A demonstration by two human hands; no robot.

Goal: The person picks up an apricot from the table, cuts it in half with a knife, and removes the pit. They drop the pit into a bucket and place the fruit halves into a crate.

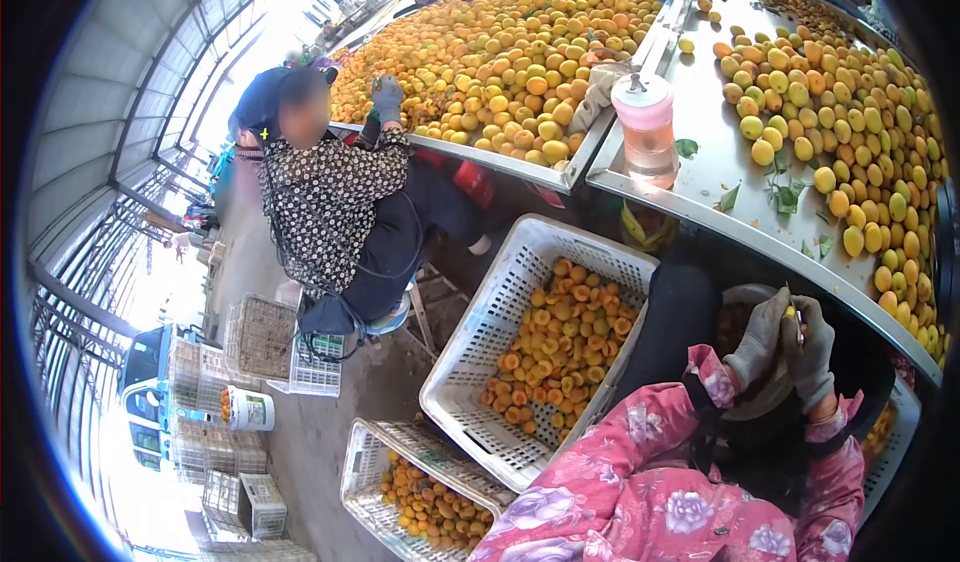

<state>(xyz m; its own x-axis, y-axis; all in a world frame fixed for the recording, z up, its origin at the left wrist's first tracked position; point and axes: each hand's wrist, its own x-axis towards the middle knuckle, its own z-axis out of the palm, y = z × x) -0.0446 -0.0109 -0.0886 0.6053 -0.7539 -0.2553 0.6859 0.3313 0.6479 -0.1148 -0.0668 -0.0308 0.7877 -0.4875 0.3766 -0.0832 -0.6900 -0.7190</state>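
Note:
My left hand and my right hand, both in grey work gloves, meet over a round basin between my knees. Their fingers are closed and pressed together. A small yellowish and dark item shows at the fingers of my right hand, too small to name. What my left fingers pinch is hidden. The basin has something dark in it, partly covered by my hands. Left of my knee stands a white plastic crate with halved apricots in it.
A metal table ahead bears whole apricots, loose leaves and a pink-tinted bottle. Another apricot-heaped table lies to its left, where a seated co-worker reaches in. A second crate stands at the lower left.

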